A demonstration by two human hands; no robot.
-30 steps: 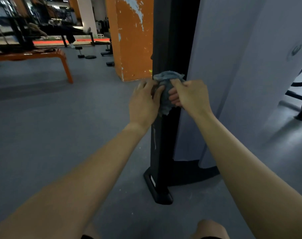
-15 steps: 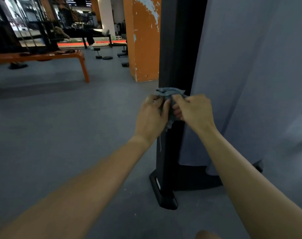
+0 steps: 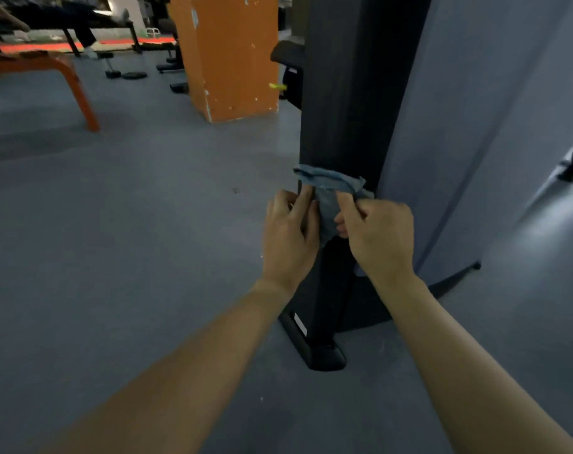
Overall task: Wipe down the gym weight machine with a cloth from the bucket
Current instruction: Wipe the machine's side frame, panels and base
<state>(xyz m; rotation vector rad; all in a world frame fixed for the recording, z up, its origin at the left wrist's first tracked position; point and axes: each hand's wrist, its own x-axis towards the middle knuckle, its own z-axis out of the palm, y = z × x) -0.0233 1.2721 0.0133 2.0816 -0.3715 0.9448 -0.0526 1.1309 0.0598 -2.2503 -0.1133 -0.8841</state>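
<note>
Fingers point(image 3: 303, 204) of the left hand point(image 3: 288, 237) were pressed together against the left edge of a grey-blue cloth point(image 3: 327, 191), clamping it to the black upright post point(image 3: 341, 93) of the weight machine. At three o'clock from that hand, the right hand point(image 3: 380, 234) pinched the cloth's right side between thumb and curled fingers, its knuckles toward the camera. Bunched cloth lay between the two hands, wrapped around the front of the post, its top fold standing out at twelve o'clock above both hands and a loose corner hanging at six o'clock between them.

At ten o'clock from the hands stood an orange bench point(image 3: 72, 77) on the grey floor point(image 3: 131, 224), and at eleven o'clock an orange pillar point(image 3: 229, 57) with chipped paint. Directly below the hands, at six o'clock, the post met its black foot point(image 3: 314, 348) on the floor. At two o'clock from the right hand rose the machine's pale grey curved panel point(image 3: 475, 126), touching the post along its right side.
</note>
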